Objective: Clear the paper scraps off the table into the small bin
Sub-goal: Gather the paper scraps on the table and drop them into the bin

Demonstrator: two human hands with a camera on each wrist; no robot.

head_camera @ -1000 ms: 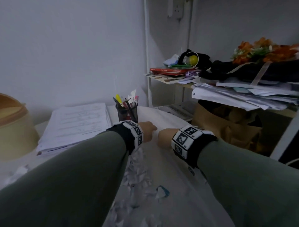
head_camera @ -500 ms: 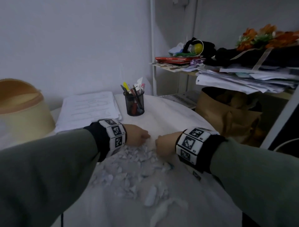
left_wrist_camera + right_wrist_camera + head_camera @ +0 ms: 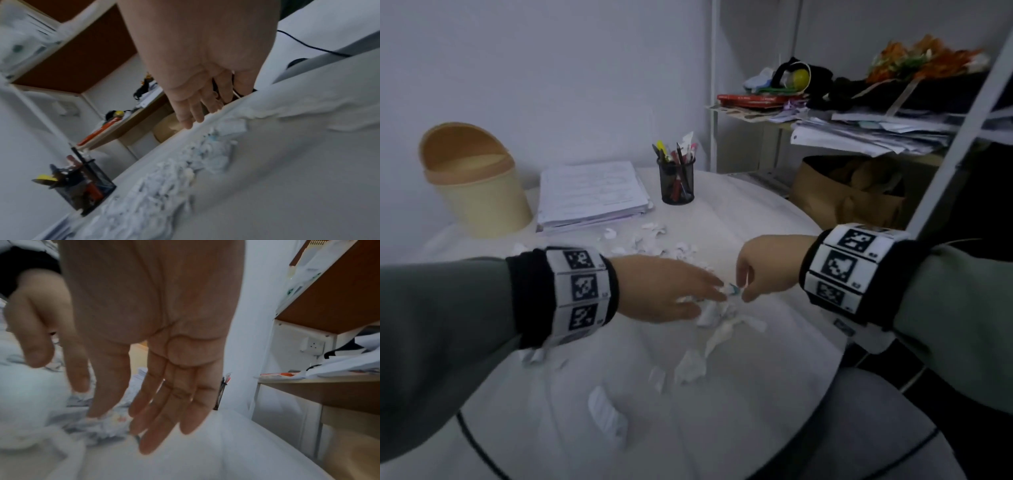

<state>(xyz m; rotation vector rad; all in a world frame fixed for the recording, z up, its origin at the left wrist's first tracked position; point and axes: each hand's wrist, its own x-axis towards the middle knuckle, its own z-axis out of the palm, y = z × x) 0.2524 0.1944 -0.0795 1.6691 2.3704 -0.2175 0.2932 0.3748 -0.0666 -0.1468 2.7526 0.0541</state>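
Note:
Torn white paper scraps (image 3: 717, 318) lie scattered over the round white table (image 3: 756, 219), thickest in a heap at the middle. My left hand (image 3: 709, 291) reaches flat over that heap with straight fingers, touching its top. My right hand (image 3: 744, 291) hangs just to the right of it, fingertips pointing down at a scrap with a blue edge (image 3: 733, 290). The left wrist view shows the left hand (image 3: 197, 110) extended above a band of scraps (image 3: 164, 186). The right hand (image 3: 115, 402) is spread, its thumb apart, over crumpled scraps (image 3: 102, 425). The small beige bin (image 3: 479, 185) stands at the far left, its swing lid tipped.
A stack of printed sheets (image 3: 592, 192) and a black mesh pen cup (image 3: 677, 181) stand at the back of the table. A white shelf (image 3: 859, 130) piled with papers and a brown paper bag (image 3: 846, 198) are on the right. A grey seat (image 3: 859, 428) sits at the table's near edge.
Both hands have come back from beside the pen cup toward the table's middle. Their fingers, curled before, are now straightened over the gathered scraps.

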